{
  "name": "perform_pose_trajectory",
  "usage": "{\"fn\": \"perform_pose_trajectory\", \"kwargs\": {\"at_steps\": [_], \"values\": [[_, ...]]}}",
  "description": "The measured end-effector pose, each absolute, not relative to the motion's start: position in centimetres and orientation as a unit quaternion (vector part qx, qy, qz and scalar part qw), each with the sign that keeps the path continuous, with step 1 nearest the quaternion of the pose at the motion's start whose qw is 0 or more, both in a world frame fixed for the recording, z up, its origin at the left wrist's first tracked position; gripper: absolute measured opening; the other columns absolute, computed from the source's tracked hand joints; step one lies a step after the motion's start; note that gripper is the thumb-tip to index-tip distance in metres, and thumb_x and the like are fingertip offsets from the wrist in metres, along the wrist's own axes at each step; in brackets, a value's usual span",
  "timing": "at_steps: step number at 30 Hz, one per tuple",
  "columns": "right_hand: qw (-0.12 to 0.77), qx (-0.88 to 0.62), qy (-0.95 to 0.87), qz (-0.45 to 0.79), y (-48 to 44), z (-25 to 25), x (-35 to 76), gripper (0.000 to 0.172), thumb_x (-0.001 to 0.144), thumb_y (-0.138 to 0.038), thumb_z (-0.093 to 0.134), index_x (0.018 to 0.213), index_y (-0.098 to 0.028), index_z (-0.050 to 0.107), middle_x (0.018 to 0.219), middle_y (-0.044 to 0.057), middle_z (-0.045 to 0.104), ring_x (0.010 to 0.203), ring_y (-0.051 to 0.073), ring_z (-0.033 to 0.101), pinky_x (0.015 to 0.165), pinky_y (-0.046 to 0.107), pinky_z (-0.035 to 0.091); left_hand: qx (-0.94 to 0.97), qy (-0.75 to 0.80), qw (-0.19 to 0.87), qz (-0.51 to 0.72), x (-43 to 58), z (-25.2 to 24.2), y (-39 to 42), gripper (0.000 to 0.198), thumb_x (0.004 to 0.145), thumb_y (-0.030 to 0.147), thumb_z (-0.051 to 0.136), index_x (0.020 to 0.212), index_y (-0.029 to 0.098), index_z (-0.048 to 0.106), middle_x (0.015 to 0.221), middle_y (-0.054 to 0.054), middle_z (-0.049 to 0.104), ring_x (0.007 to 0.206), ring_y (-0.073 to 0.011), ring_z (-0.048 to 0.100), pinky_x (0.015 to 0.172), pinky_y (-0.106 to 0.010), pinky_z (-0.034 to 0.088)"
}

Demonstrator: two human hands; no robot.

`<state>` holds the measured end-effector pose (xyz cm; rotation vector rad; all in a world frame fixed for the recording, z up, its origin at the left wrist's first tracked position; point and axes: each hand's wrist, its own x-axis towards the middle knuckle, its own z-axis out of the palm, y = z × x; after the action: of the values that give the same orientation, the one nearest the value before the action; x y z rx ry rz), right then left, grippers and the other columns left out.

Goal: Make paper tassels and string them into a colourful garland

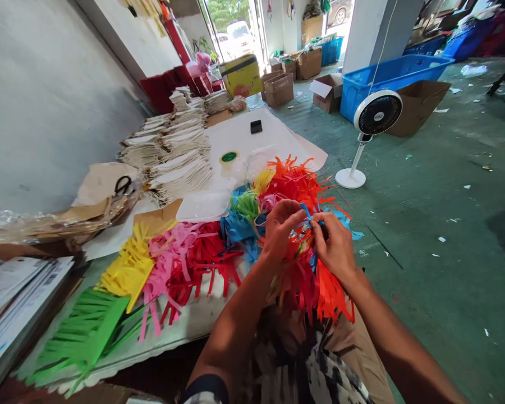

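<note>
My left hand [279,230] and my right hand [335,247] meet over my lap, both pinched on a bundle of red and orange fringed paper strips [315,289] that hangs down between them. A blue strip [307,212] shows between the fingertips. On the table just beyond lie piles of fringed paper: orange and red [292,179], blue [235,227], pink and red [185,261], yellow [128,269] and green [84,331].
Stacks of cream cloth bags [172,148] line the wall side, with black scissors [123,184] and a green tape roll [229,157] nearby. A black phone [256,127] lies on white sheeting. A white standing fan [372,120], blue crates [387,76] and cardboard boxes [280,88] occupy the green floor.
</note>
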<state>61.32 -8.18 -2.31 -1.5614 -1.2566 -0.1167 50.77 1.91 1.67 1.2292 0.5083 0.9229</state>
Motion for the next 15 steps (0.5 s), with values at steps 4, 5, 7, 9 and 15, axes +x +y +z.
{"fn": "perform_pose_trajectory", "kwargs": {"at_steps": [4,5,7,9,15], "values": [[0.519,-0.647,-0.555,-0.064,-8.1,-2.5,61.5,0.008,0.108,-0.024,0.05,0.105,-0.025,0.058,0.098,0.006,0.068,0.089,0.022,0.066,0.079,0.035,0.052,0.557,0.242,0.677,0.416,50.9,1.7,2.3,0.036,0.075,0.045,0.093,0.081,0.018,0.07,0.08,0.002,0.065,0.074,-0.0097,0.059,0.071,-0.022,0.048],[0.518,-0.647,-0.556,-0.064,-8.1,-2.6,61.5,0.008,0.108,-0.024,0.05,0.106,-0.025,0.058,0.098,0.006,0.068,0.089,0.022,0.066,0.079,0.035,0.051,0.551,0.248,0.68,0.415,50.9,1.6,2.4,0.037,0.075,0.047,0.092,0.08,0.018,0.07,0.078,0.002,0.064,0.071,-0.009,0.058,0.069,-0.022,0.047],[0.521,-0.648,-0.552,-0.063,-8.1,-2.6,61.4,0.008,0.108,-0.023,0.051,0.106,-0.024,0.058,0.098,0.006,0.068,0.088,0.021,0.066,0.079,0.034,0.051,0.533,0.253,0.697,0.407,51.0,1.3,2.5,0.038,0.074,0.047,0.093,0.08,0.017,0.071,0.076,0.002,0.065,0.068,-0.0083,0.058,0.069,-0.022,0.048],[0.526,-0.649,-0.546,-0.061,-8.0,-2.6,61.4,0.008,0.108,-0.023,0.051,0.105,-0.024,0.058,0.097,0.005,0.068,0.088,0.021,0.066,0.078,0.034,0.051,0.507,0.252,0.724,0.394,51.0,1.0,2.6,0.038,0.071,0.045,0.096,0.083,0.018,0.072,0.079,0.002,0.068,0.07,-0.0086,0.061,0.072,-0.023,0.05],[0.533,-0.659,-0.528,-0.056,-8.1,-2.7,61.4,0.008,0.107,-0.023,0.052,0.104,-0.024,0.059,0.095,0.004,0.068,0.086,0.021,0.066,0.078,0.033,0.05,0.475,0.245,0.763,0.364,50.7,0.3,2.7,0.039,0.064,0.042,0.1,0.084,0.019,0.075,0.082,0.002,0.071,0.072,-0.0096,0.064,0.076,-0.026,0.053]]}}
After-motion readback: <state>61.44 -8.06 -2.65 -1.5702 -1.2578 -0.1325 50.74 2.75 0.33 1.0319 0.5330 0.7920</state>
